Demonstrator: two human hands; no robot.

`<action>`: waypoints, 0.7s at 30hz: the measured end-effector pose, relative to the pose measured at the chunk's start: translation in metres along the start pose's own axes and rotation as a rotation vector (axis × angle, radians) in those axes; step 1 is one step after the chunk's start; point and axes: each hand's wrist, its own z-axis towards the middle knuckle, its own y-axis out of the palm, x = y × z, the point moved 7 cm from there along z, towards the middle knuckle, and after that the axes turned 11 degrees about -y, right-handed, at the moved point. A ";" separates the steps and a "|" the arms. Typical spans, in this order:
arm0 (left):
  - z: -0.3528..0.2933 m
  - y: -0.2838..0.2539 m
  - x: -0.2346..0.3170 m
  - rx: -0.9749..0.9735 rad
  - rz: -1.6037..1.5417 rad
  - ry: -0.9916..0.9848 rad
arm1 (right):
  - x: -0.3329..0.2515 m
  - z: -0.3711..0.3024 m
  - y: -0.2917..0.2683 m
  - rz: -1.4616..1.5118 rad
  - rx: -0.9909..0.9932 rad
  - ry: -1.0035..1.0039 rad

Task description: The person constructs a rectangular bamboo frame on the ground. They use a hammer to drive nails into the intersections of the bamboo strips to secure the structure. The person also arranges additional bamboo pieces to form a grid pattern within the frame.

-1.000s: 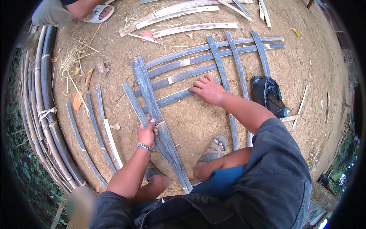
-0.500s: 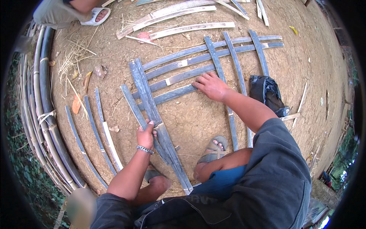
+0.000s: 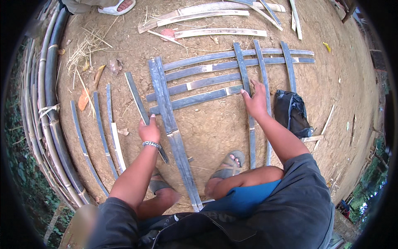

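Observation:
My left hand (image 3: 149,132) grips a narrow dark bamboo strip (image 3: 135,92), which slants left of the lattice and passes through my fist. Beside it lies a wide dark bamboo slat (image 3: 166,108), running from the lattice's left end down between my feet. Several bamboo crosspieces (image 3: 203,98) are laid side by side, meeting this slat at the left and longer upright strips (image 3: 241,66) at the right. My right hand (image 3: 257,101) hovers by the right end of the nearest crosspiece, fingers apart and holding nothing; whether its fingertips touch a strip I cannot tell.
Loose bamboo strips (image 3: 99,124) lie at the left, beside long bamboo poles (image 3: 52,83). A black plastic bag (image 3: 290,112) rests at the right. Pale split bamboo (image 3: 219,32) lies at the far side, and another person's sandalled foot (image 3: 118,7) is at the far left.
My left hand has drawn the narrow strip leftward, away from the wide slat. My right hand has come off the nearest crosspiece and moved right. The view has shifted slightly.

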 end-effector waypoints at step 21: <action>0.022 0.005 0.000 0.064 0.018 0.035 | 0.047 0.004 0.037 0.462 -0.104 0.295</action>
